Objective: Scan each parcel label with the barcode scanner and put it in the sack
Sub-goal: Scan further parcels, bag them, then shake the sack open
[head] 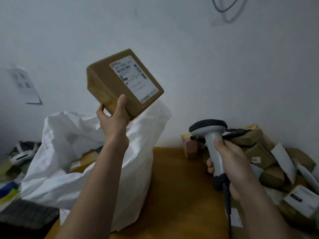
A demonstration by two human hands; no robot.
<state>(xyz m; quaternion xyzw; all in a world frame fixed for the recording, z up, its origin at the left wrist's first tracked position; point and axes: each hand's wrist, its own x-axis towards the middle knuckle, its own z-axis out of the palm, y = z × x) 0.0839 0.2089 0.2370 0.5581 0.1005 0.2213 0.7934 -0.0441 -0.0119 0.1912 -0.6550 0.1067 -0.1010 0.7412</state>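
Holding brown cardboard parcel (120, 81) aloft above open white woven sack (82, 152), left hand (113, 118) clamped on lower corner, white label (133, 78) facing viewer. Right hand (231, 163) wrapped round grey barcode scanner (211, 135) handle over orange table (181, 187).
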